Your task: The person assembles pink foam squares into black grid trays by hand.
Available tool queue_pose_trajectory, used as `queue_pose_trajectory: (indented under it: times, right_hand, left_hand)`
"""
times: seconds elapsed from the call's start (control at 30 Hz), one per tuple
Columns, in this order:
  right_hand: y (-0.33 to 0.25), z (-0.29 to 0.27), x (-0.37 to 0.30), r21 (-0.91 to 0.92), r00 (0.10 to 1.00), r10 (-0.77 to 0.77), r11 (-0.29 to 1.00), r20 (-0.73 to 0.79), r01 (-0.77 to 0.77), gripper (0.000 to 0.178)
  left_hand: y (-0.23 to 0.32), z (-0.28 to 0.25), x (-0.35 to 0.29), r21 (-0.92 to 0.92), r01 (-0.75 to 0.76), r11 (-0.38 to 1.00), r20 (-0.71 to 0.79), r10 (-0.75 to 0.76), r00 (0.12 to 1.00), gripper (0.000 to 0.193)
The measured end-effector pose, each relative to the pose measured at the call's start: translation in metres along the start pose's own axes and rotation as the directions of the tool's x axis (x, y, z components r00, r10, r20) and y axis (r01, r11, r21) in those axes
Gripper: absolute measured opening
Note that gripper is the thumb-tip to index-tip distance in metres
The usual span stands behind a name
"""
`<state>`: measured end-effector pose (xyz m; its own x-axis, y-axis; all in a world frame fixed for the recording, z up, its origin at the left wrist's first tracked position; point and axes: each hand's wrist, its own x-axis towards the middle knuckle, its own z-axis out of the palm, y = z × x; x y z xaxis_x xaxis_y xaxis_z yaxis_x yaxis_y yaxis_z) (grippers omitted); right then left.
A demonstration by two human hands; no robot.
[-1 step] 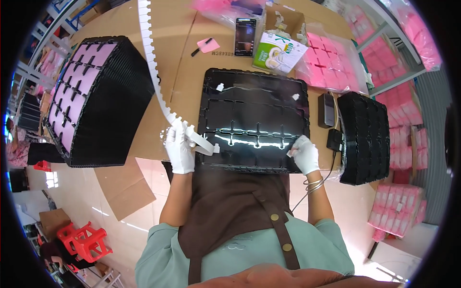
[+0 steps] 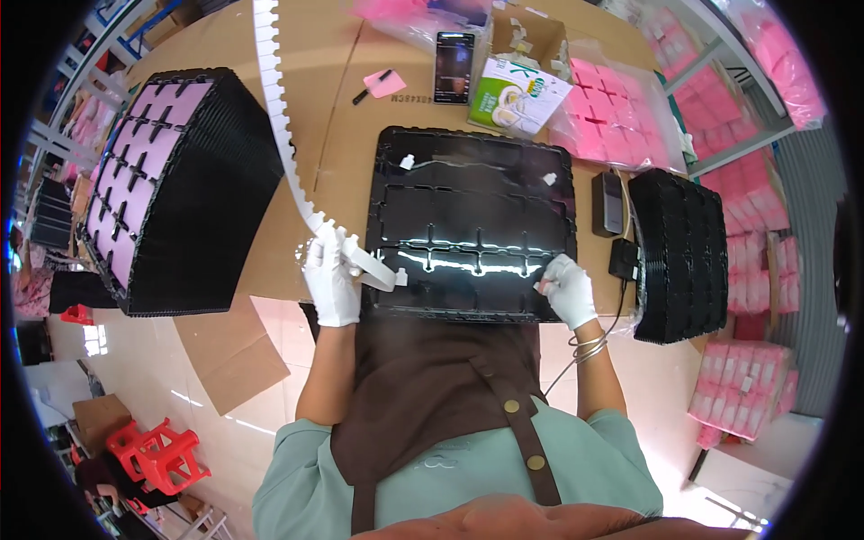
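Observation:
A black plastic tray [image 2: 468, 211] with raised ridges lies on the cardboard-covered table in front of me. Small white tabs [image 2: 407, 162] sit near its far corners. My left hand [image 2: 333, 281], in a white glove, is closed around a long white notched strip [image 2: 286, 153] at the tray's near left corner. The strip's short end curls over the tray, a white tab at its tip. At the near right corner, my gloved right hand [image 2: 569, 292] has its fingers pinched together at the tray's surface. Anything between those fingertips is too small to make out.
Left stands a tall stack of black trays [image 2: 207, 198] with lilac inserts; right, a smaller black stack [image 2: 681, 256]. Beyond the tray are a phone [image 2: 454, 68], an open box [image 2: 520, 97], bagged pink sheets [image 2: 616, 108] and a black pen [image 2: 362, 95]. A black adapter [image 2: 623, 259] with its cable lies near my right hand.
The whole view has shifted slightly left. Both hands keep nearly the same places relative to the tray.

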<state>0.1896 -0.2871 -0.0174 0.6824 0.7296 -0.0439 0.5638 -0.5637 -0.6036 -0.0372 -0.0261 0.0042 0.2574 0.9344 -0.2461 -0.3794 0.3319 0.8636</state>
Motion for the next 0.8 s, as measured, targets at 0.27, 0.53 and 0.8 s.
queue_pose_trajectory:
  times: [0.27,0.53,0.8]
  right_hand:
    - [0.017,-0.033,0.032,0.612,0.985,0.149,0.788,-0.09,-0.063,0.011]
    - [0.033,-0.01,0.165,-0.157,0.949,0.11,0.974,-0.295,-0.161,0.016]
    - [0.058,-0.014,0.186,0.021,0.972,0.207,0.978,-0.11,-0.206,0.016]
  left_hand:
    - [0.001,-0.028,0.009,0.096,-0.069,0.993,0.015,0.068,0.998,0.026]
    - [0.007,-0.023,-0.002,0.203,-0.114,0.972,0.101,0.095,0.99,0.024]
    - [0.007,-0.032,0.003,0.197,-0.093,0.976,-0.013,0.097,0.995,0.023]
